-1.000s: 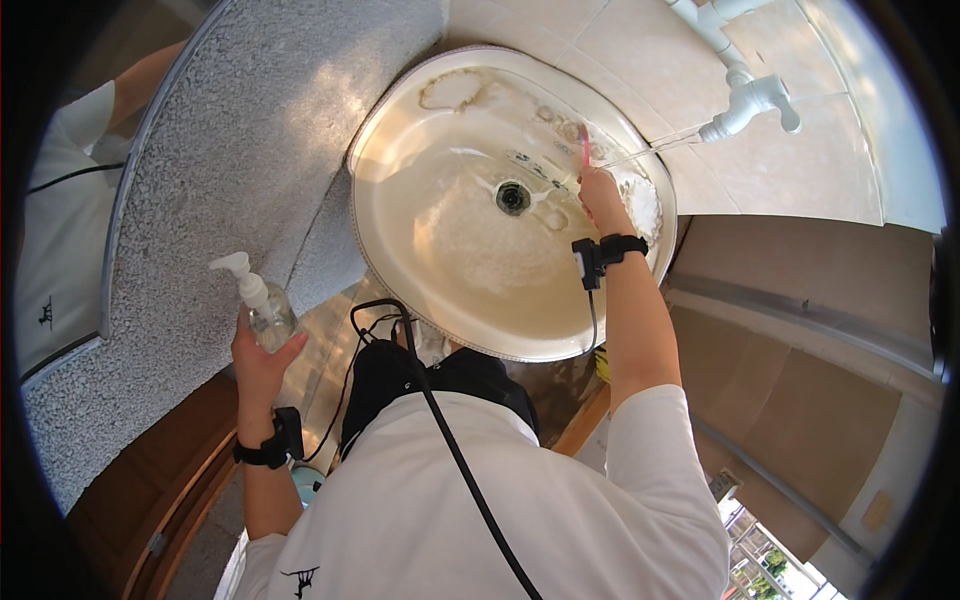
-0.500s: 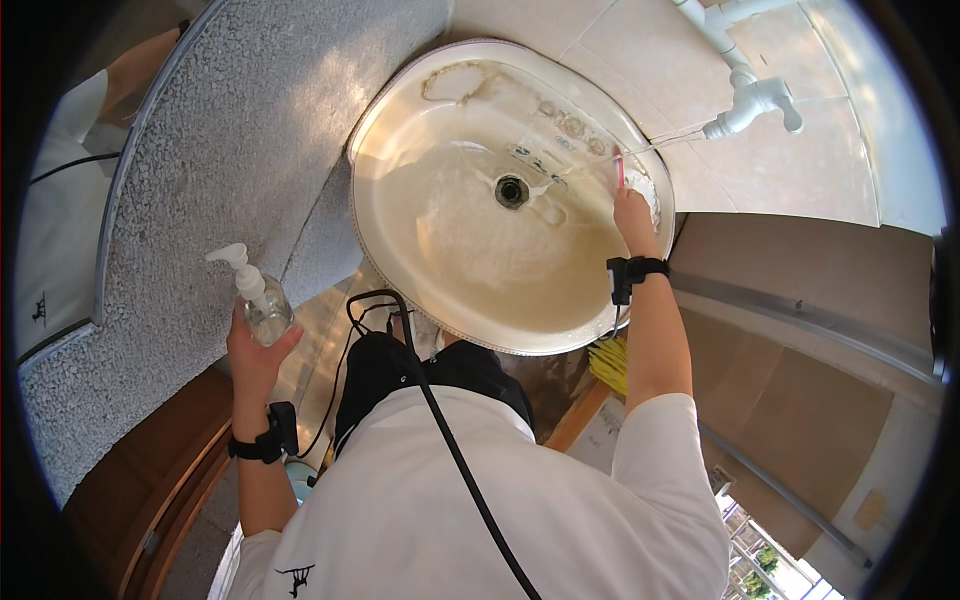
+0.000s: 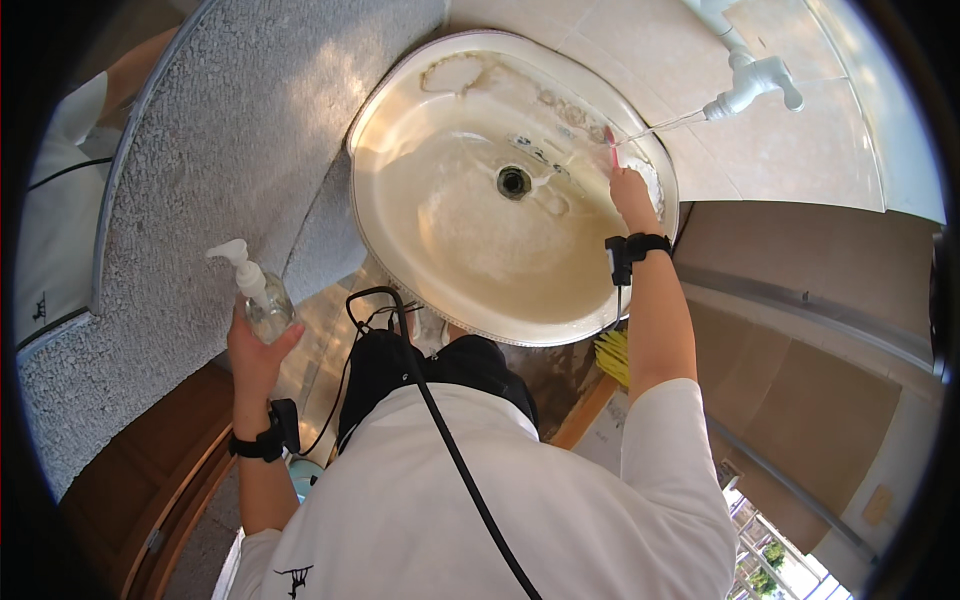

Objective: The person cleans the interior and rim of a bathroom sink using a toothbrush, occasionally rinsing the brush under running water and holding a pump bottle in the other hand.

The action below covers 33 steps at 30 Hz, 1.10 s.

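Note:
My right hand (image 3: 634, 198) is closed round the handle of a pink toothbrush (image 3: 613, 150), held over the right side of the cream sink (image 3: 450, 250). Its far end meets the thin stream of water that runs slantwise from the white tap (image 3: 748, 88). Off to the left of the sink, my left hand (image 3: 258, 348) grips a clear pump bottle (image 3: 270, 308) with a white pump top, held upright. Its fingers wrap behind the bottle and the thumb lies along the near side.
A dark drain (image 3: 514, 183) sits in the sink's middle, with brown stains near the back rim. A rough grey wall (image 3: 240, 130) rises on the left. Yellow bristles (image 3: 612, 357) show below the sink's right edge. A black cable (image 3: 450, 440) crosses my shirt.
My right hand has shifted slightly up and left with the toothbrush, which now tilts more to the left in the stream. The left hand stays put with the bottle.

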Each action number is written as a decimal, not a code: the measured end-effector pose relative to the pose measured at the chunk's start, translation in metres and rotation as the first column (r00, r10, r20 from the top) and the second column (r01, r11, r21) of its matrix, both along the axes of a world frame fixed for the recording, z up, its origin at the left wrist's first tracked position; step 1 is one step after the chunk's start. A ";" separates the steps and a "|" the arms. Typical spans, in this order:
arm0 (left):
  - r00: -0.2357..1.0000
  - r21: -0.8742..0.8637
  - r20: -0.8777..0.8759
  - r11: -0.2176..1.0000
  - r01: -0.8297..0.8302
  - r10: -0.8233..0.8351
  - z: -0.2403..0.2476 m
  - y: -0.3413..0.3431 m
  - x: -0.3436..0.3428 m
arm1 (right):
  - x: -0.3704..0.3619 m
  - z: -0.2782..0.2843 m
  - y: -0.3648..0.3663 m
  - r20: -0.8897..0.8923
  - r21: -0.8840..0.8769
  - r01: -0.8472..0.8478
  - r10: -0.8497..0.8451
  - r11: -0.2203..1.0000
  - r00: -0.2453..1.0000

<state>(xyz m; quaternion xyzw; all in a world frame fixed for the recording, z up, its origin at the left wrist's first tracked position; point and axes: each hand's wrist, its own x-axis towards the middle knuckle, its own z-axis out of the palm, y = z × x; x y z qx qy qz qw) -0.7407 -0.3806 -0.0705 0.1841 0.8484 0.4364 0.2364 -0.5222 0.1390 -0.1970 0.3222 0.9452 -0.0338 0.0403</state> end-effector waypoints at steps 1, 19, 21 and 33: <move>1.000 -0.021 -0.004 1.000 0.001 -0.001 0.001 0.001 -0.001 | 0.003 0.002 0.008 0.084 -0.078 0.108 -0.102 0.991 0.991; 0.993 0.010 -0.119 1.000 0.028 -0.027 0.012 0.004 0.020 | 0.051 0.012 -0.013 0.170 -0.180 0.145 -0.114 0.973 0.979; 0.990 0.037 -0.136 0.999 0.032 -0.026 0.015 0.009 0.025 | 0.014 0.022 -0.043 0.084 -0.312 0.215 -0.199 0.926 0.977; 0.986 0.044 -0.107 0.991 -0.124 0.128 0.013 -0.004 0.053 | -0.021 0.018 -0.007 0.082 -0.133 0.110 -0.099 0.985 0.992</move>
